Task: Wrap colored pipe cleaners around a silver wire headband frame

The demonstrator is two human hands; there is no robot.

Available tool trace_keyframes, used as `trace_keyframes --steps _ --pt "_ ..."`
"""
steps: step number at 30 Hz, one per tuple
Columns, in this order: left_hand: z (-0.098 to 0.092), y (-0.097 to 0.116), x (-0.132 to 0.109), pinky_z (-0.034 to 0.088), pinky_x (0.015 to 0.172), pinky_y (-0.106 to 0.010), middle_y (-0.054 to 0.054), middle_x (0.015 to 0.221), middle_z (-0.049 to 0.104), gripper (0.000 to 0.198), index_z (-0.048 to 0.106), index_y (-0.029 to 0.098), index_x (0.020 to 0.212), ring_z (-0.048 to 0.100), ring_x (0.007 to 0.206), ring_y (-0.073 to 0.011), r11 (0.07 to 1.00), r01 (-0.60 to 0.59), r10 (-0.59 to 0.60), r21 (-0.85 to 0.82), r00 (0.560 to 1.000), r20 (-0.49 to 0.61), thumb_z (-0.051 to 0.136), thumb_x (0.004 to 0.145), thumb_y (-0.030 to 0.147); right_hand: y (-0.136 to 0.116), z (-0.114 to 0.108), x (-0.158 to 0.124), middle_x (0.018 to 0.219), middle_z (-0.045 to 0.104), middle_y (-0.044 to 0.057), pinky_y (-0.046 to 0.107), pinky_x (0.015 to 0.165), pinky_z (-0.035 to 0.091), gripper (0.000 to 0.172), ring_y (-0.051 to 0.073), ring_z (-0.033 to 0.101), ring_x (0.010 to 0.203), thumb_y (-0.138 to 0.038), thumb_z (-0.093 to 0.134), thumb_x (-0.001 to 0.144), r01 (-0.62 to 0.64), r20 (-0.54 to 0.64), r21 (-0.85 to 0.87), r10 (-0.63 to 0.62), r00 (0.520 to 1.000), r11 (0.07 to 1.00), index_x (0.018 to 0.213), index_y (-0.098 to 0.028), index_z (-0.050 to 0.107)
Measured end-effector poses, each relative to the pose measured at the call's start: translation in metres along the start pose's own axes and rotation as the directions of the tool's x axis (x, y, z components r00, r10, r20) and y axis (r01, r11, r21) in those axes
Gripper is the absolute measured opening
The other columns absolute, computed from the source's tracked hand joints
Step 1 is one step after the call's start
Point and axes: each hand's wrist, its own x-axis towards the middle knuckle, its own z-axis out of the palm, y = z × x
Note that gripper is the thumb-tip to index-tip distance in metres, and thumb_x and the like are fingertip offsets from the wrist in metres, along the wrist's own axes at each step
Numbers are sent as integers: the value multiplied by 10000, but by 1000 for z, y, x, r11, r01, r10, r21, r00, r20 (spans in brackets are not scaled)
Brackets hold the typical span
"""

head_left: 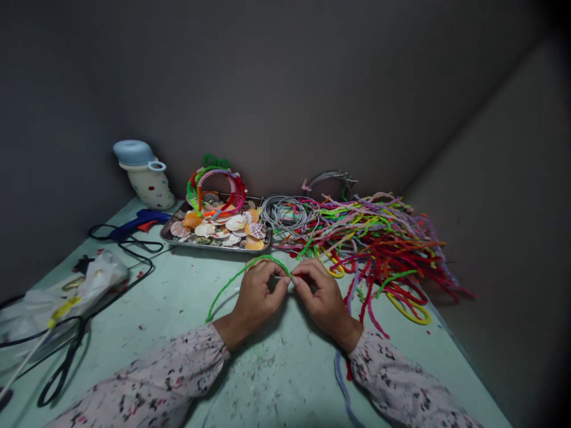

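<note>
Near the middle of the table, my left hand [263,291] and my right hand [319,291] meet almost fingertip to fingertip. Both pinch a bright green fuzzy stem [228,284], which arches over the left fingers and trails down to the left onto the table. The thumbs and index fingers of both hands close on it where they meet. A thin strip near the left fingertips is too small to make out. Some of the curled fingers of each hand are hidden.
Behind the hands lie a metal tray [214,246] of shells with fuzzy rings, coiled wire [285,213] and a heap of colourful stems [379,232]. On the left are a bottle [149,181], a blue glue gun [138,223], black cables and a plastic bag [104,276].
</note>
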Motion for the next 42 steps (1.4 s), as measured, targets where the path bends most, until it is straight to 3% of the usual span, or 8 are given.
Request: trace_keyframes --steps 12,20,25,42 --pt "-2 2 -2 410 731 -330 -15 734 602 116 581 184 742 551 742 -180 1000 27 -27 9 1000 4 563 849 227 0 1 0 891 567 36 311 739 457 71 170 554 853 -170 559 880 -19 6 12 19 1000 1000 910 -207 612" --pt "-1 4 -5 420 841 -363 -20 832 662 42 588 201 845 595 829 -189 1000 -29 29 -3 994 -109 616 834 231 4 1 -1 906 572 36 329 765 457 62 177 556 874 -205 554 893 -64 -18 21 65 998 998 910 -212 612" --pt "-1 3 -6 431 826 -358 -22 839 655 23 604 207 830 596 842 -186 997 -74 71 -35 993 -92 627 826 209 4 1 -1 910 573 41 340 777 460 66 183 554 887 -198 553 891 -58 -20 21 58 998 998 919 -215 610" --pt "-1 2 -4 464 807 -348 -27 836 664 79 696 216 871 603 837 -179 995 -54 48 -82 996 -77 644 828 176 5 1 -1 897 580 40 323 741 466 82 184 560 863 -202 548 886 -64 -36 34 65 997 997 919 -216 621"
